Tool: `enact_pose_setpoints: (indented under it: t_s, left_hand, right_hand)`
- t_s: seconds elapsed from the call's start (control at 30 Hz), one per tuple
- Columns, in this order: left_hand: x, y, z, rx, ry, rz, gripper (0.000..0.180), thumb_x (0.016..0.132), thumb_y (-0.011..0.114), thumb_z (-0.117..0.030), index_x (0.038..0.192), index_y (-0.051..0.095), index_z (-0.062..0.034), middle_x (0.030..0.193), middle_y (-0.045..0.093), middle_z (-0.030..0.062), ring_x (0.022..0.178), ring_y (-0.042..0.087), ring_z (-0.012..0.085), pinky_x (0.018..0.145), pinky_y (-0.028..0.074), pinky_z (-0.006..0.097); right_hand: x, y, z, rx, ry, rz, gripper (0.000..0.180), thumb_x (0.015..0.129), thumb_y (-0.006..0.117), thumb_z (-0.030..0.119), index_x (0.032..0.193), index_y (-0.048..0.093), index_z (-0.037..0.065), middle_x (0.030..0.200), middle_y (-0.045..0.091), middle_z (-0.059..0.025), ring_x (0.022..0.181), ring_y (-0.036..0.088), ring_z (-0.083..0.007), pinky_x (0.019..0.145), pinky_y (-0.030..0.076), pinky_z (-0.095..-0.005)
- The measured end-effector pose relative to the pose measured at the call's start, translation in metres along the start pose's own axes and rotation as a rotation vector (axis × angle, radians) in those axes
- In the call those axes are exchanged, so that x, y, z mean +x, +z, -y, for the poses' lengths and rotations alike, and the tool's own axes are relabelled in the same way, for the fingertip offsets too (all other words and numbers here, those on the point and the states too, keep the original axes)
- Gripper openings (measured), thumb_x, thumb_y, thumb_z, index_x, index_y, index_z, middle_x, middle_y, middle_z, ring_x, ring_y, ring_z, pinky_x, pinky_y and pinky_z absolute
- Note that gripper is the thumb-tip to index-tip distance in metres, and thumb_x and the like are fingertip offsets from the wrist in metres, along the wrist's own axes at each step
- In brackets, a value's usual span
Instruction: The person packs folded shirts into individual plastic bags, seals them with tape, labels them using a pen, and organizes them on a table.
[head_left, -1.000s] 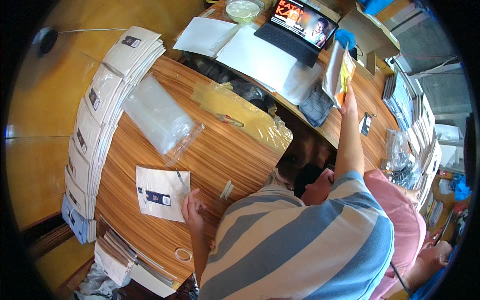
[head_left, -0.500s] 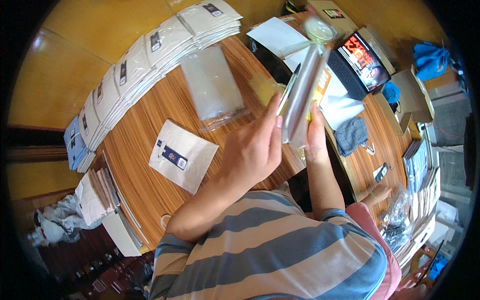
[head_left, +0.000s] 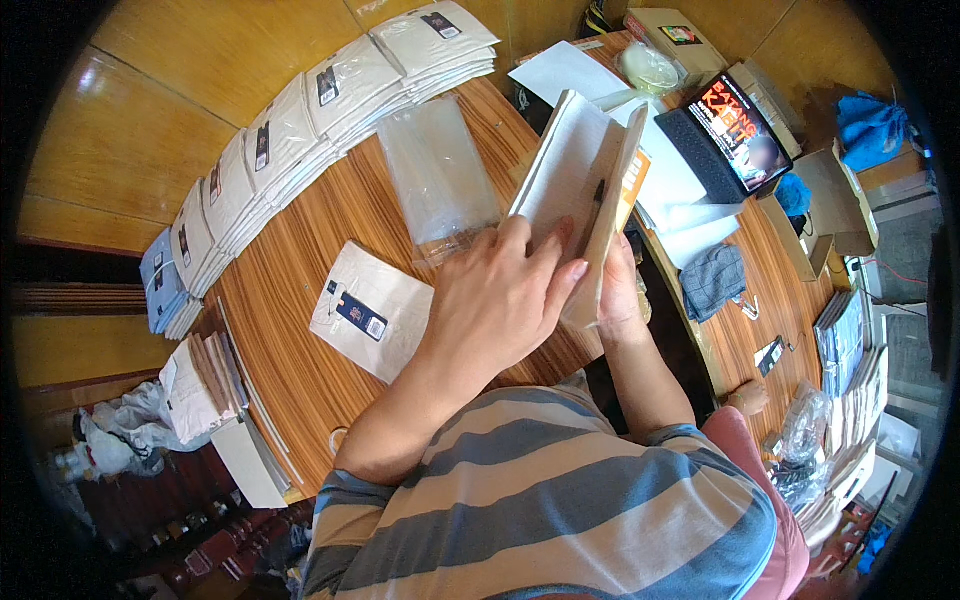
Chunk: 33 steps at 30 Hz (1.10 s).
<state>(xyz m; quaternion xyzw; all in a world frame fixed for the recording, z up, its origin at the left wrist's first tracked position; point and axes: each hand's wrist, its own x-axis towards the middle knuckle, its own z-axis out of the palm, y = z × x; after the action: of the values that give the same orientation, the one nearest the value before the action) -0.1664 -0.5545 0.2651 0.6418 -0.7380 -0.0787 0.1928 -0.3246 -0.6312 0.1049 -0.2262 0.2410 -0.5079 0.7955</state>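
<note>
Raised over the table's right part is a flat pale folded packet (head_left: 572,160), parted lengthwise like a folder; its exact kind is unclear. An orange printed patch shows on its right outer side, and a small dark spot in the fold. My right hand (head_left: 618,285) is closed round the lower right side, its fingers partly hidden behind. My left hand (head_left: 490,305) grips the lower left part, fingers on the inner face and thumb by the edge. Below it, a folded cream garment (head_left: 375,335) with a dark blue hang tag (head_left: 360,316) lies on the table.
Bagged cream garments (head_left: 285,120) stand in rows along the far left edge. Clear plastic bags (head_left: 435,170) lie mid-table. Rightward are a tablet (head_left: 740,130), a grey folded cloth (head_left: 712,275), an open carton (head_left: 845,200) and another person's hand (head_left: 748,398).
The packet, seen nearly edge-on before, has been parted, so its pale inner face shows. My left hand has moved lower onto that face.
</note>
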Motion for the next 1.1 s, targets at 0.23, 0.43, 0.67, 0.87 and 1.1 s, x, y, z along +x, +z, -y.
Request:
enact_pose_setpoints:
  t_s: [0.23, 0.43, 0.67, 0.87, 1.1]
  left_hand:
    - [-0.013, 0.011, 0.021, -0.292, 0.134, -0.461, 0.036, 0.099, 0.067, -0.022, 0.13, 0.072, -0.0049, 0.113, 0.064, 0.0113, 0.081, 0.064, 0.0236, 0.068, 0.053, 0.034]
    - [-0.069, 0.06, 0.075, -0.399, -0.327, -0.22, 0.029, 0.101, 0.067, -0.011, 0.127, 0.071, -0.0015, 0.101, 0.07, 0.009, 0.084, 0.063, 0.0148, 0.067, 0.048, 0.026]
    - [-0.151, 0.116, 0.123, -0.653, -0.617, -0.014, 0.028, 0.103, 0.067, -0.012, 0.129, 0.07, -0.0017, 0.098, 0.072, 0.0057, 0.085, 0.063, 0.0119, 0.07, 0.05, 0.026]
    - [-0.16, 0.128, 0.117, -0.531, -0.663, 0.145, 0.031, 0.103, 0.069, -0.015, 0.132, 0.07, -0.0039, 0.098, 0.072, 0.008, 0.083, 0.065, 0.0147, 0.072, 0.053, 0.028]
    - [-0.214, 0.149, 0.133, -0.554, -0.618, 0.092, 0.034, 0.102, 0.07, -0.018, 0.134, 0.07, -0.0065, 0.095, 0.072, 0.01, 0.078, 0.066, 0.0163, 0.073, 0.055, 0.031]
  right_hand:
    - [0.005, -0.013, 0.013, 0.143, 0.028, -0.039, 0.052, 0.108, 0.059, 0.034, 0.148, 0.051, 0.001, 0.139, 0.065, -0.013, 0.123, 0.067, -0.023, 0.106, 0.056, -0.041]
    - [0.036, -0.097, 0.137, 0.094, -0.402, -0.36, 0.049, 0.099, 0.071, 0.027, 0.14, 0.056, 0.003, 0.128, 0.07, -0.0114, 0.113, 0.07, -0.0264, 0.101, 0.058, -0.0428]
    - [0.021, -0.233, 0.251, 0.09, -0.815, -0.592, 0.057, 0.096, 0.073, 0.019, 0.144, 0.05, -0.002, 0.131, 0.068, -0.0165, 0.118, 0.07, -0.0293, 0.101, 0.059, -0.043]
    - [-0.005, -0.373, 0.242, 0.112, -0.746, -0.967, 0.054, 0.089, 0.077, 0.011, 0.137, 0.055, -0.001, 0.122, 0.072, -0.0161, 0.103, 0.075, -0.0312, 0.085, 0.066, -0.0479]
    - [0.023, -0.387, 0.275, 0.119, -0.73, -1.297, 0.046, 0.087, 0.08, 0.008, 0.127, 0.06, -0.003, 0.118, 0.072, -0.0184, 0.099, 0.074, -0.0349, 0.083, 0.065, -0.0519]
